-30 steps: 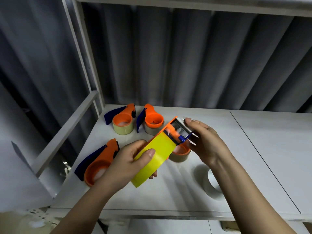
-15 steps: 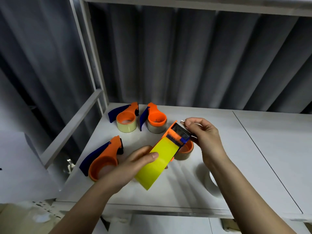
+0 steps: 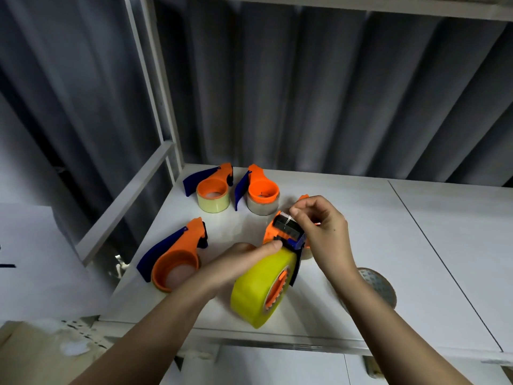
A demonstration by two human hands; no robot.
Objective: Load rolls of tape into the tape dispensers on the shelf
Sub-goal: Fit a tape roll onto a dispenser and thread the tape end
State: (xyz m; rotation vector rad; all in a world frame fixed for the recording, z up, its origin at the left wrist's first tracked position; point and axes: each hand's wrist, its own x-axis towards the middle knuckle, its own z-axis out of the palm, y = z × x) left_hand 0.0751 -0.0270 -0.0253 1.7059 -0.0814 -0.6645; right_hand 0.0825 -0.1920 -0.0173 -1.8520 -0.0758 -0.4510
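My left hand [image 3: 241, 262] grips a yellow tape roll [image 3: 258, 289] seated on an orange dispenser [image 3: 283, 232], held above the white shelf [image 3: 361, 245]. My right hand [image 3: 322, 232] pinches the clear tape end at the dispenser's cutter head. An empty orange and blue dispenser [image 3: 175, 257] lies at the front left. Two loaded dispensers stand at the back: one with a pale yellow roll [image 3: 212, 191], one with a clear roll [image 3: 262, 194]. Another dispenser is mostly hidden behind my right hand.
A loose whitish tape roll [image 3: 377, 286] lies on the shelf by my right forearm. A grey shelf post and side rail [image 3: 130, 201] stand at the left. Dark corrugated wall behind. A seam [image 3: 433, 254] splits the shelf surface on the right.
The held dispenser has turned so the roll's side face shows. My right hand went from holding the cutter head to pinching the tape end above it.
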